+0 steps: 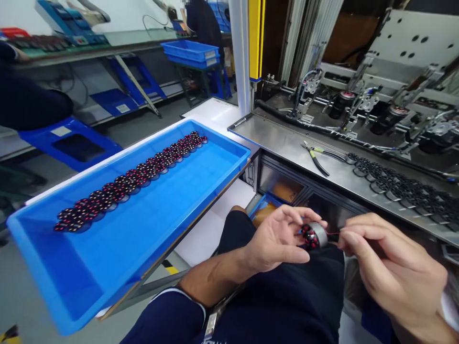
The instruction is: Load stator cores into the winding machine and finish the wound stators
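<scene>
A seated worker's left hand point(278, 236) holds a wound motor stator point(320, 235) in its curved fingers above a dark-clothed lap point(294, 301); the right hand point(392, 267), thumb and forefinger pinched together, grips a thin red wire point(333, 233) at the stator's side; at left, a blue plastic tray point(179, 215) bears a long cluster of wound stators point(132, 180); ahead, pliers point(318, 160) lie near black slotted rings point(394, 184) on a metal bench point(283, 136).
</scene>
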The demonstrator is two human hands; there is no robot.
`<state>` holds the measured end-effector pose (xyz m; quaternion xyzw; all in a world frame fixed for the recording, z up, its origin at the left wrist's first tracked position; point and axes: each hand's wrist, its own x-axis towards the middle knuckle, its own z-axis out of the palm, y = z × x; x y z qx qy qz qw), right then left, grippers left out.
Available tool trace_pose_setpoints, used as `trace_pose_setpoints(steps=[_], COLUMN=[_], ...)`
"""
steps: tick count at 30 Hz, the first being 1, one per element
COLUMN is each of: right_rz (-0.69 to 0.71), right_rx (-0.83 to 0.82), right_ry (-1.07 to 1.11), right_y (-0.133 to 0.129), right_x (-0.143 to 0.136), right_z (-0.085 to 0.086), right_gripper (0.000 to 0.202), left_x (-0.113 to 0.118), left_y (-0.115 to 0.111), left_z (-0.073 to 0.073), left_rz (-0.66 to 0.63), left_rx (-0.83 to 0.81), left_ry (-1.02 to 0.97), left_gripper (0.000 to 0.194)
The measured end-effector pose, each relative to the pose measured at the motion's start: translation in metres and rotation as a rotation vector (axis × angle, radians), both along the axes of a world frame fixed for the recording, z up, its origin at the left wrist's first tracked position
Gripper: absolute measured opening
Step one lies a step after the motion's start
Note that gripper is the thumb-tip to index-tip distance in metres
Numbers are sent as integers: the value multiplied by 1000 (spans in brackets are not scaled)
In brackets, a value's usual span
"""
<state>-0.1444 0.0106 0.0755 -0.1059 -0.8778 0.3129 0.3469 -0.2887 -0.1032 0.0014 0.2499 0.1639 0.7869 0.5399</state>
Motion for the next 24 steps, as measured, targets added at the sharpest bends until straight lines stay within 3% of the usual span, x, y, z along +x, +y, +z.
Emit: trace_pose_setpoints(steps=[4, 6, 9, 13, 16, 21, 24], right_rz=[94, 122, 95, -54, -76, 63, 72], right_rx=[-58, -60, -73, -169, -444, -1032, -1181], right_ry=[24, 41, 61, 101, 60, 82, 123], right_y=[0, 1, -1, -12, -23, -38, -41], right_x=[-1, -1, 1, 3, 0, -17, -25], right_z=[-2, -3, -5, -10, -22, -41, -45], right_gripper=[14, 15, 15, 13, 18, 29, 29], left_x=[0, 1, 3, 1, -4, -11, -13], left_y=[3, 4, 4, 8, 14, 20, 20], left_z=[-1, -2, -2, -4, -8, -12, -12], left_rz=[-28, -57, 51, 197, 221, 168, 171], left_rx=[-18, -52, -69, -105, -75, -23, -62], left_ry=[63, 149, 261, 331, 318, 244, 251], left_gripper=[61, 57, 37, 33, 32, 32, 34])
